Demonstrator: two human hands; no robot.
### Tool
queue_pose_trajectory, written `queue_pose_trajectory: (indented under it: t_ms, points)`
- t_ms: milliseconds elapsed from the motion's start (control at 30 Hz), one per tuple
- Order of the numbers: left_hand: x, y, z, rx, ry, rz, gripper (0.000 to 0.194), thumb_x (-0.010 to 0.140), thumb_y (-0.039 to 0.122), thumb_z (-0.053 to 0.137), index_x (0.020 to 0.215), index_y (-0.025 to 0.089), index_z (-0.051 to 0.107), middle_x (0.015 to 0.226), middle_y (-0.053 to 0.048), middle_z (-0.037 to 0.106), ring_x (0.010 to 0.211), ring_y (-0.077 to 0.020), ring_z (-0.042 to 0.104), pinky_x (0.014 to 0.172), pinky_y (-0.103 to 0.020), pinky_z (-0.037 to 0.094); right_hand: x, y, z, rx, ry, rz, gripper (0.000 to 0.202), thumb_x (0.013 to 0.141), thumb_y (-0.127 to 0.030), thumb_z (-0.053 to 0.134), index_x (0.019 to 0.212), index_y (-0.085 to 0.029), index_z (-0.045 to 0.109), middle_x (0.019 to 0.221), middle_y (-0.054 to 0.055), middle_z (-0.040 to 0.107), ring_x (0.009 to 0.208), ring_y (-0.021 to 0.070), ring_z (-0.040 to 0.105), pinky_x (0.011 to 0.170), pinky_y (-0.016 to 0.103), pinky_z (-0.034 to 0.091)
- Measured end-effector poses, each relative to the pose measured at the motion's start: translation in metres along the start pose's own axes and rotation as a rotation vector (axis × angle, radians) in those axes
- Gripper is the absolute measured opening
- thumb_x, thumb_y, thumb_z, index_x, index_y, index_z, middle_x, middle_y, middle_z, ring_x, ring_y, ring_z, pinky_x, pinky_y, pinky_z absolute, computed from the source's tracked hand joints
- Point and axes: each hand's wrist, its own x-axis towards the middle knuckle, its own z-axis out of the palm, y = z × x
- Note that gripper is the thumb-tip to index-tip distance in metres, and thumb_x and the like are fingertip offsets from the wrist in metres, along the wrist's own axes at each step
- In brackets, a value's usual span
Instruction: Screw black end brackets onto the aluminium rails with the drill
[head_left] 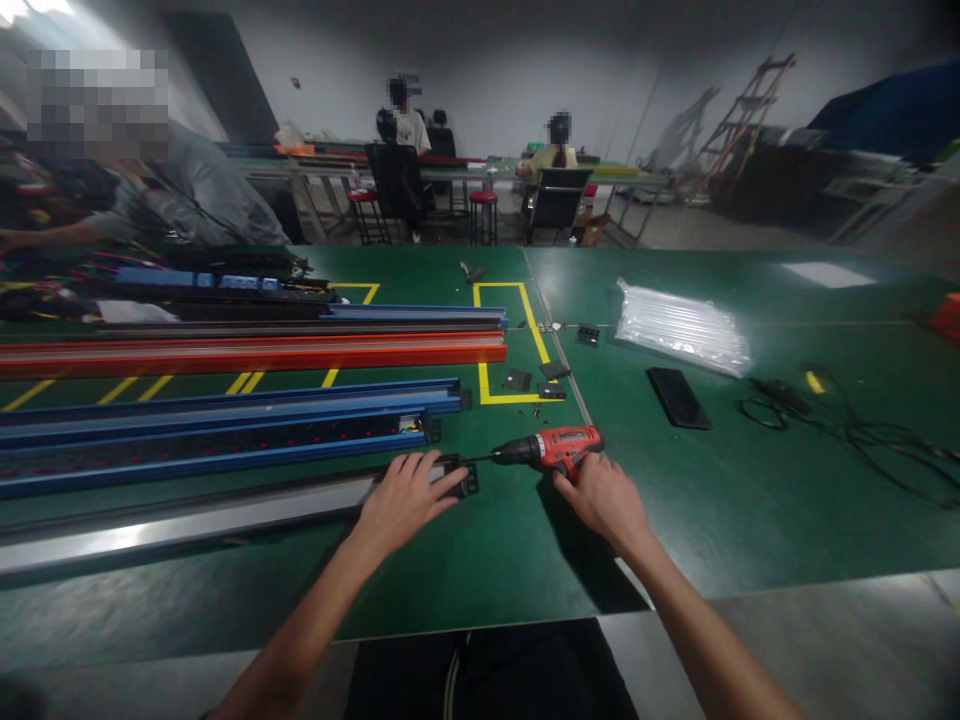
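On the near part of the green table point(765, 500), a silver-and-black rail point(225, 515) is lying with its black end cap point(472, 480) facing right. The left hand point(401, 500) is resting over the rail near that cap; whether it is gripping, I cannot tell. The right hand point(606, 495) is clasping a red drill point(559, 445), whose bit point(480, 457) is pointing toward the rail's end.

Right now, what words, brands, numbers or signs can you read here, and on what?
None can be read for certain.
Red drill: marking along its side, too blurred to read.
White shirt in the background: small dark print, too small to read.
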Motion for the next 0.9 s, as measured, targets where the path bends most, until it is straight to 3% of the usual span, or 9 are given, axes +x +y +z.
queue_pose_trajectory:
  t_ms: [333, 533, 900]
  points:
    - [0.0, -0.003, 0.002, 0.012, -0.008, 0.044, 0.046, 0.104, 0.051, 0.047, 0.149, 0.043, 0.049, 0.137, -0.014, 0.059, 0.113, -0.0311, 0.058, 0.091, -0.043, 0.043, 0.001, 0.003, 0.0, -0.014, -0.059, -0.032, 0.048, 0.102, -0.053, 0.046, 0.106, -0.008, 0.065, 0.103, 0.024, 0.073, 0.097, 0.0325, 0.07, 0.085, 0.038, 0.047]
    - [0.003, -0.006, -0.003, 0.039, -0.022, 0.101, 0.04, 0.106, 0.05, 0.04, 0.142, 0.04, 0.055, 0.136, -0.015, 0.06, 0.109, -0.0321, 0.06, 0.087, -0.044, 0.043, 0.003, 0.007, 0.006, -0.039, -0.024, -0.102, 0.046, 0.102, -0.05, 0.047, 0.101, -0.008, 0.065, 0.097, 0.023, 0.072, 0.093, 0.0327, 0.07, 0.084, 0.04, 0.048]
    - [0.01, -0.008, -0.013, -0.011, -0.103, 0.096, 0.044, 0.106, 0.049, 0.043, 0.147, 0.037, 0.05, 0.141, -0.016, 0.059, 0.113, -0.0323, 0.062, 0.089, -0.045, 0.048, 0.003, 0.007, 0.008, -0.109, 0.003, -0.179, 0.046, 0.104, -0.047, 0.042, 0.097, -0.009, 0.065, 0.089, 0.019, 0.071, 0.086, 0.0309, 0.069, 0.079, 0.038, 0.047]
